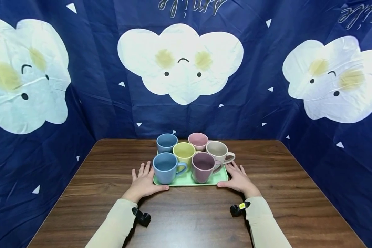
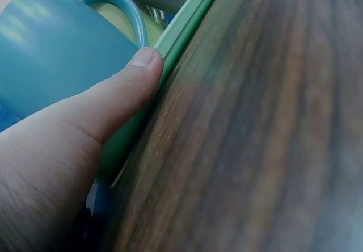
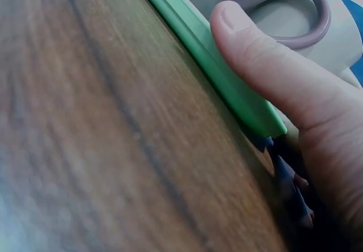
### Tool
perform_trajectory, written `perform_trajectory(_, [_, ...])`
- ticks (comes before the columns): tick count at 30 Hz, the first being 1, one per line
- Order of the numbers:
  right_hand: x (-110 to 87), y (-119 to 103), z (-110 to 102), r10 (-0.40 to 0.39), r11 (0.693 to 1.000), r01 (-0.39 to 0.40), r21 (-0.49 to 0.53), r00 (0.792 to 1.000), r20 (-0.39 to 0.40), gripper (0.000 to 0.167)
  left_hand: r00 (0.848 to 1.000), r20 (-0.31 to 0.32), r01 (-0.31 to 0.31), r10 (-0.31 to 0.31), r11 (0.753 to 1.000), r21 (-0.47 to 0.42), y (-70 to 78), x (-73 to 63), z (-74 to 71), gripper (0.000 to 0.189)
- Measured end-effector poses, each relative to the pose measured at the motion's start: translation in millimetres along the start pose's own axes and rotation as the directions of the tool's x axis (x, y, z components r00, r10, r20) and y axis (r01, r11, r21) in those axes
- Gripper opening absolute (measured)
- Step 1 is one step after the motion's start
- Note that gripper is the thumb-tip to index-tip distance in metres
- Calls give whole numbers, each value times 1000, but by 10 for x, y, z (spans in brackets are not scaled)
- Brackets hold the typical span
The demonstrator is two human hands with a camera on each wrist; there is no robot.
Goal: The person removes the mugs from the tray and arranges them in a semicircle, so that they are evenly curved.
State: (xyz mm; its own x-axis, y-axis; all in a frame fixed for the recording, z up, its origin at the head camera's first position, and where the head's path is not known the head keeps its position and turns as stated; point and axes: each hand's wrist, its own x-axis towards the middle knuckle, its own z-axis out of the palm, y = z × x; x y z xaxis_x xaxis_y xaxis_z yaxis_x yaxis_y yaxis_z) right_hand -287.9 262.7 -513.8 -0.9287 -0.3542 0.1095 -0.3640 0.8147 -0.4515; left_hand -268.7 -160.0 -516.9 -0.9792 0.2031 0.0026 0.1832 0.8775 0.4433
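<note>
A light green tray [image 1: 183, 179] lies on the table and bears several mugs. At its front left corner is my left hand [image 1: 145, 184], fingers spread, thumb against the front rim beside a blue mug [image 1: 165, 172]. My right hand [image 1: 238, 179] touches the front right corner, its thumb [image 3: 249, 45] at the rim near a purple mug [image 1: 202, 172]. Behind these stand a yellow mug [image 1: 183, 153], a beige mug [image 1: 216, 150], a pink mug [image 1: 198, 139] and a second blue mug [image 1: 166, 142]. Fingers of both hands are partly hidden in the wrist views.
The brown wooden table [image 1: 186, 217] extends around the tray, whose back lies near the table's far edge. A dark blue curtain [image 1: 96, 86] with white clouds hangs behind and at both sides. Each wrist wears a small black camera.
</note>
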Motion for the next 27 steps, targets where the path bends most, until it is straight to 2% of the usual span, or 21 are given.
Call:
perform_trajectory(6, [12,-30,43,-17,1000,17,19,1000,-7,111,1000,12,-19,19,1000,2,-61,-45,-54,126])
perform_trajectory(15, [156,-288,205,-10,1000,10,17,1000,17,111,998,35,46,-45,998,-37,-304,-119,-198,130])
perform_trajectory(25, [390,-720,481,-28,999,28,-23,1000,14,110,996,-18,91,-92,994,-59,-727,-289,-403,132])
perform_trajectory(27, [432,-802,537,-32,999,32,-36,999,14,110,995,-13,98,-100,993,-70,-801,-318,-461,133])
